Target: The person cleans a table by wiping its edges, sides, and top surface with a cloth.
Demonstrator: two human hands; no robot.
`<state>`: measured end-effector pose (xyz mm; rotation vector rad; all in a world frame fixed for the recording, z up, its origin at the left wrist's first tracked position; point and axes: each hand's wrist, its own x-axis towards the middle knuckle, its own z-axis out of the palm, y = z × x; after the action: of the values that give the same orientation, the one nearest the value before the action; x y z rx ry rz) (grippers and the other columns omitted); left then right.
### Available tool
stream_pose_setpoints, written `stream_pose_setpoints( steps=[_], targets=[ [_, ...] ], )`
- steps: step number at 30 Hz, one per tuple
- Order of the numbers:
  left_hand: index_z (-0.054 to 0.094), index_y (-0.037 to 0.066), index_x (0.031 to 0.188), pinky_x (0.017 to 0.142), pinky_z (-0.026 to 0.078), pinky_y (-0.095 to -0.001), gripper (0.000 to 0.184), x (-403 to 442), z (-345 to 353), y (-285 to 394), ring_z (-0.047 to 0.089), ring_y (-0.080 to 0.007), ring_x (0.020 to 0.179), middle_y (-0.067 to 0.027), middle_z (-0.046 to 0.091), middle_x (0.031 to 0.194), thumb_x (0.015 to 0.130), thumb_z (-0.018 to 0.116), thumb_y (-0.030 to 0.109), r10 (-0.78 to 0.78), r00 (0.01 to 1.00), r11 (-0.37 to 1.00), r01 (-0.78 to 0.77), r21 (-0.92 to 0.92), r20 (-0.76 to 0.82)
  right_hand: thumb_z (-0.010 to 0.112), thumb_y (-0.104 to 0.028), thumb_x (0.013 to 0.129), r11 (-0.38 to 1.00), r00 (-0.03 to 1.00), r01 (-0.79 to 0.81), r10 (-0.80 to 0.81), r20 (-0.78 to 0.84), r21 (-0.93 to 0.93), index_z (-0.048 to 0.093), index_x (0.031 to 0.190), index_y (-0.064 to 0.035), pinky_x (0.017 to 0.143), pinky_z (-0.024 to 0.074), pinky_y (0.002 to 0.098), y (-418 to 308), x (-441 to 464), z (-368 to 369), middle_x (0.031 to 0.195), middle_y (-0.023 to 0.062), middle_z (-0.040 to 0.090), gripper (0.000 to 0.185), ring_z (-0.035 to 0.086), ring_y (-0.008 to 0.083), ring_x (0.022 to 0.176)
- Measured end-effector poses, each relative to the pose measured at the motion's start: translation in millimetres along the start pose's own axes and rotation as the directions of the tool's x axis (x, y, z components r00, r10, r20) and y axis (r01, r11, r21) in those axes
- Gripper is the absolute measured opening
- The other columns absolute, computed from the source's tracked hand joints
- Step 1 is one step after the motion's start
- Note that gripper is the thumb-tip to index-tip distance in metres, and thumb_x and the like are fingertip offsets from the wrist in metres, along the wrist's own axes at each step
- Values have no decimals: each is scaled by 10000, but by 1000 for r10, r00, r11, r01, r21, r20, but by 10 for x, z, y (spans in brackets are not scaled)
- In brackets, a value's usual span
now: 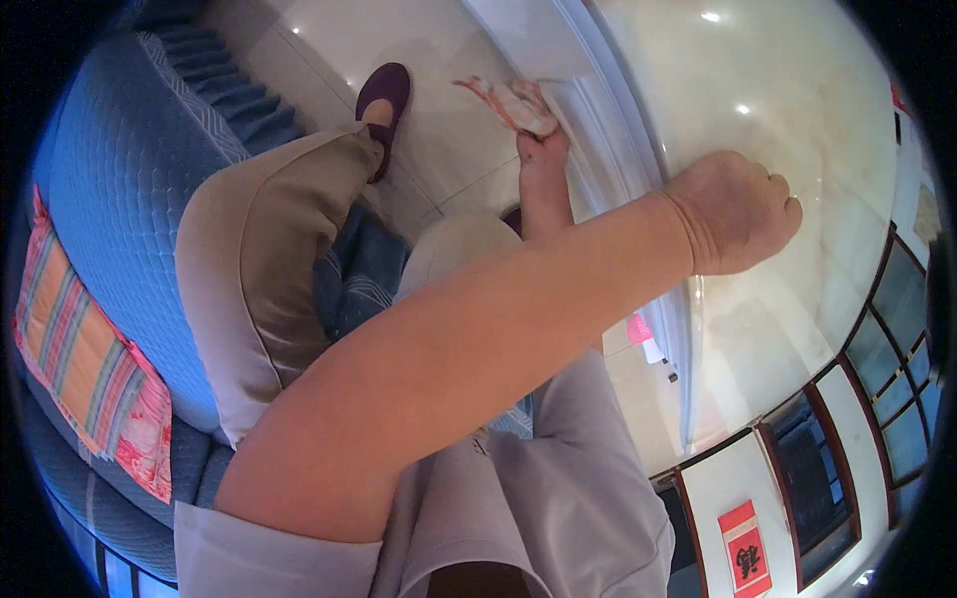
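Note:
My left arm reaches across the view from the lower left. My left hand (736,211) rests on the glossy cream tabletop (768,309), its fingers curled into a fist and nothing visible in it. Beneath that arm, my right arm stretches down beside the table. My right hand (541,148) grips a crumpled white and orange-red cloth (523,105), held against or close to the table's white moulded side (590,125). The cloth and wrist cover most of the right hand's fingers.
On the left stands a sofa with a blue quilted cover (130,199) and a striped cushion (85,349). My beige-trousered legs and a purple shoe (387,105) are over the tiled floor (449,60). A small pink and white item (643,337) shows beside the table. A red paper (745,550) hangs beyond.

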<state>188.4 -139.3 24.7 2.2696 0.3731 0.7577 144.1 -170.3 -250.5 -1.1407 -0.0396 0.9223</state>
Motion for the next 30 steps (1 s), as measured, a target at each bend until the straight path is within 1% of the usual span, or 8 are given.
stream_pose_setpoints(
  steps=[1,2,4,6,16,20,26,30],
  targets=[
    [580,59,718,564,519,-356,80,0,11,2,638,-247,649,-87,599,694,713,577,139,1,1000,1000,-1,3,-6,539,-161,898,699,917,392,-243,316,-599,546,1198,3,1004,407,398,-338,-392,58,1200,116,596,342,542,251,1140],
    [584,58,727,573,523,-361,80,-2,28,4,642,-253,659,-90,605,701,719,574,137,-6,1000,1000,6,3,-4,535,-162,901,607,902,428,-244,356,-669,545,1199,3,1005,408,398,-444,-605,-85,1201,118,594,341,542,252,1139],
    [588,57,735,582,526,-365,80,-1,36,16,646,-259,670,-94,610,708,725,572,135,-11,1000,1000,11,7,-6,528,-164,906,966,998,-62,67,12,-251,545,1201,3,1007,410,397,-507,-761,-348,1205,123,592,340,544,254,1138],
    [587,56,741,588,527,-373,78,-2,18,1,645,-264,678,-98,614,716,729,569,131,-17,1000,1000,17,17,11,520,-167,911,959,951,-268,278,-134,88,544,1203,4,1008,412,396,-550,-789,-570,1208,127,589,339,545,256,1137],
    [562,49,717,535,507,-374,103,-15,-4,-5,628,-262,626,-101,573,666,708,583,149,24,999,999,-25,-20,-27,442,-201,953,789,891,-340,444,-92,512,550,1198,-3,983,455,432,133,207,-114,1202,153,585,332,565,284,1103],
    [553,58,699,494,489,-352,98,-25,-11,22,607,-233,593,-81,539,634,683,589,147,17,999,1000,-17,12,-34,409,-214,963,760,873,-477,469,136,441,549,1186,16,966,463,436,416,617,159,1192,155,588,349,569,291,1090],
    [548,68,680,486,484,-344,95,-19,13,-11,588,-214,572,-69,528,628,666,594,149,16,996,999,-20,-39,-90,384,-269,969,704,842,-493,534,77,510,554,1147,37,921,480,475,745,959,180,1103,167,624,393,585,317,1042],
    [551,66,677,505,493,-345,94,-15,-9,-1,594,-221,583,-72,534,635,669,595,150,16,998,998,-19,-54,-55,368,-332,970,840,846,-489,522,-106,234,560,1147,10,880,486,502,688,878,304,1039,164,646,431,598,319,1010]
  ],
)
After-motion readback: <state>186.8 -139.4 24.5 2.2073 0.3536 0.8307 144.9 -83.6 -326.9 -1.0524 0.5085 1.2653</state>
